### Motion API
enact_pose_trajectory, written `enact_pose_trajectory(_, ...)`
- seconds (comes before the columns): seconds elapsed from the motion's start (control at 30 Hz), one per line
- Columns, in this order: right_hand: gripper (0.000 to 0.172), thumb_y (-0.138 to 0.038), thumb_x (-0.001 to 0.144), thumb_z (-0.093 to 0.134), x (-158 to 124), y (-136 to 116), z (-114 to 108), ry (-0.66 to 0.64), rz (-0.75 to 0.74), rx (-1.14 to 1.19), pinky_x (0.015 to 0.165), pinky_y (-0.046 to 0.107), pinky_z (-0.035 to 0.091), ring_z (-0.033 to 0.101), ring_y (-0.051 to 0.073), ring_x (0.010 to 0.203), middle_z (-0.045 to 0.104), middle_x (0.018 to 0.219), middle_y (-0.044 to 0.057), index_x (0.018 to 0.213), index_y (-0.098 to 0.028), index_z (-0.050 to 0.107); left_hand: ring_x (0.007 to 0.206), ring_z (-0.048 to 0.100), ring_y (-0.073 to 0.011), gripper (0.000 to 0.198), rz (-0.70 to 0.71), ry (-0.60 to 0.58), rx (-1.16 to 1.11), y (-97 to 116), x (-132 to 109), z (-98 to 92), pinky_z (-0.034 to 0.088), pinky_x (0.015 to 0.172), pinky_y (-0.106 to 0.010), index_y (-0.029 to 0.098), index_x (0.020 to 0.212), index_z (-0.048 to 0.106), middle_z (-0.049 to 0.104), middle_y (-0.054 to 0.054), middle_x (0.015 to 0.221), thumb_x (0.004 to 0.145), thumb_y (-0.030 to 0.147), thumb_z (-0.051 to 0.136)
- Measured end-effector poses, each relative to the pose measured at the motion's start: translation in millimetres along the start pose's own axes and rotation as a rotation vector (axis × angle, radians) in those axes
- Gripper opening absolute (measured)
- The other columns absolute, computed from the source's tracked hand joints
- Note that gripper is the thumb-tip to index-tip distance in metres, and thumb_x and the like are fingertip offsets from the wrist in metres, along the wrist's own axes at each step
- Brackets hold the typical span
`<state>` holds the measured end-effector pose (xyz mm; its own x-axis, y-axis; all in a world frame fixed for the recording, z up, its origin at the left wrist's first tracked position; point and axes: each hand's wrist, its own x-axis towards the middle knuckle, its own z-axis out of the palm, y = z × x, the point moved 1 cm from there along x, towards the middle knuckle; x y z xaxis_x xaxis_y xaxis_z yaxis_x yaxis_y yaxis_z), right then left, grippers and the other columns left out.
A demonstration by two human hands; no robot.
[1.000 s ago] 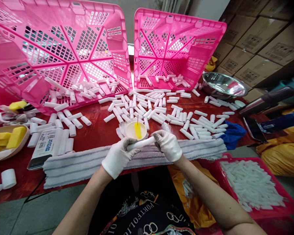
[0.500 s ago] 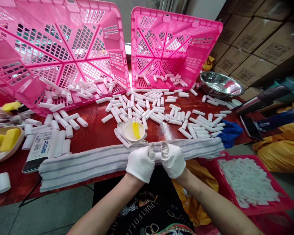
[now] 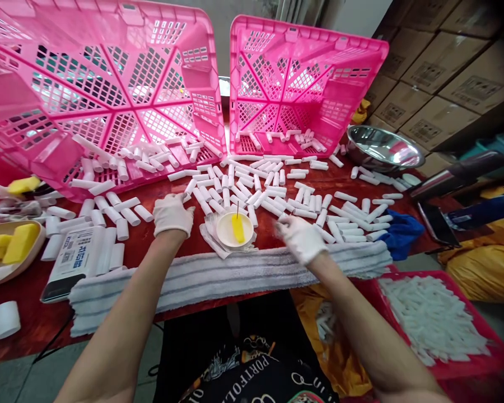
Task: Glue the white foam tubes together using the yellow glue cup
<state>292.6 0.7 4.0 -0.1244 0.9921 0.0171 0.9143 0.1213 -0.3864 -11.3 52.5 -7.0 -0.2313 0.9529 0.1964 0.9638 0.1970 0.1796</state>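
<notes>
Both hands wear white gloves. My left hand [image 3: 173, 217] is over the red table at the left edge of the pile of short white tubes [image 3: 235, 184]. Its thumb stands apart from the fingers, and the fingertips are by a white tube [image 3: 190, 187]. My right hand [image 3: 301, 237] is above the striped towel's back edge, fingers curled together; whatever they hold, if anything, is hidden. Between the hands, a small white bowl [image 3: 222, 230] contains a yellow piece [image 3: 237, 228] with a thin dark stick. The folded grey-striped towel [image 3: 218, 274] runs along the front edge.
Two pink crates [image 3: 159, 103] lie tipped at the back with tubes inside. A steel bowl [image 3: 384, 146] and blue cloth [image 3: 403, 235] are right. At left are a scale [image 3: 69, 260] and a dish of yellow blocks [image 3: 37, 252]. A pink bin [image 3: 502, 350] of white pieces stands low right.
My hands were together over the towel, gripping a white tube between them. They have separated: the left moved left and forward to the pile, the right slightly right and forward.
</notes>
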Motion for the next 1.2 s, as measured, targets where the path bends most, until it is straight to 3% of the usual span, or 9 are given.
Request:
enact_pose_trajectory(0.1,0.041,-0.048,0.085,0.042,50,-41,27,-0.037,0.114,-0.059,0.053,0.026,0.039,0.057,0.016,0.058,0.064,0.066,0.008,0.078,-0.014,0.065,0.094,0.048,-0.0341,0.048,0.012,-0.073,0.053,-3,14,11.7,0.039,0.075,-0.042,0.019,0.118,0.056,0.058,-0.016,0.107,0.076,0.04,0.049)
enact_pose_trajectory(0.2,0.035,-0.045,0.079,0.051,67,-46,38,-0.046,0.173,-0.176,0.065,0.03,0.043,0.059,0.021,0.074,0.065,0.081,0.012,0.084,-0.014,0.064,0.09,0.048,-0.0331,0.042,0.041,-0.114,0.065,-4,18,14.6,0.038,0.072,-0.041,0.021,0.111,0.062,0.06,-0.016,0.097,0.079,0.04,0.044)
enact_pose_trajectory(0.3,0.023,-0.034,0.075,0.058,60,-26,39,-0.014,0.096,-0.184,0.074,0.032,0.042,0.057,0.023,0.084,0.063,0.088,0.013,0.085,-0.014,0.063,0.09,0.049,-0.0349,0.036,0.046,-0.134,0.08,-8,19,10.5,0.039,0.071,-0.042,0.02,0.098,0.068,0.061,-0.016,0.092,0.076,0.04,0.047)
enact_pose_trajectory(0.4,0.023,-0.037,0.08,0.053,44,-7,36,0.016,0.058,0.185,0.069,0.028,0.043,0.056,0.017,0.073,0.062,0.079,0.006,0.088,-0.016,0.061,0.087,0.053,-0.032,0.031,0.04,-0.155,-0.059,-13,10,6.4,0.04,0.073,-0.041,0.019,0.091,0.068,0.063,-0.014,0.09,0.071,0.039,0.055)
enact_pose_trajectory(0.6,0.042,-0.048,0.077,0.056,23,-16,30,-0.229,-0.007,0.948,0.051,0.021,0.04,0.05,0.009,0.056,0.059,0.07,0.0,0.106,-0.016,0.057,0.079,0.057,-0.017,0.047,-0.063,-0.243,-0.922,-14,-32,6.9,0.044,0.075,-0.03,0.018,0.111,0.052,0.061,-0.004,0.09,0.069,0.037,0.061)
enact_pose_trajectory(0.73,0.041,-0.039,0.076,0.062,25,-29,29,-0.236,-0.074,0.939,0.061,0.023,0.048,0.058,0.013,0.071,0.064,0.085,0.005,0.109,-0.014,0.057,0.066,0.051,-0.0103,0.048,-0.171,-0.294,-1.295,-3,-66,-4.4,0.043,0.066,-0.024,0.018,0.111,0.046,0.055,0.002,0.073,0.069,0.03,0.065)
enact_pose_trajectory(0.87,0.039,-0.033,0.071,0.068,17,-35,27,-0.118,-0.116,0.868,0.081,0.029,0.05,0.061,0.017,0.09,0.063,0.104,0.007,0.105,-0.016,0.057,0.056,0.044,-0.008,0.049,-0.119,-0.602,-1.469,16,-95,-23.3,0.036,0.055,-0.02,0.021,0.116,0.042,0.053,0.004,0.065,0.073,0.03,0.064)
enact_pose_trajectory(0.97,0.041,-0.033,0.069,0.07,4,-38,22,-0.103,-0.147,0.822,0.084,0.03,0.05,0.062,0.017,0.093,0.064,0.104,0.006,0.105,-0.019,0.056,0.057,0.044,-0.0085,0.054,-0.055,-0.762,-1.499,29,-106,-34.9,0.036,0.056,-0.021,0.021,0.122,0.039,0.058,0.001,0.069,0.074,0.032,0.063)
enact_pose_trajectory(1.2,0.034,-0.035,0.071,0.068,-11,-48,6,-0.06,-0.187,0.785,0.081,0.03,0.051,0.063,0.017,0.086,0.066,0.095,0.005,0.1,-0.02,0.06,0.07,0.055,-0.0149,0.056,0.036,-0.812,-1.397,45,-114,-46.1,0.042,0.066,-0.027,0.02,0.121,0.047,0.063,-0.003,0.076,0.071,0.036,0.066)
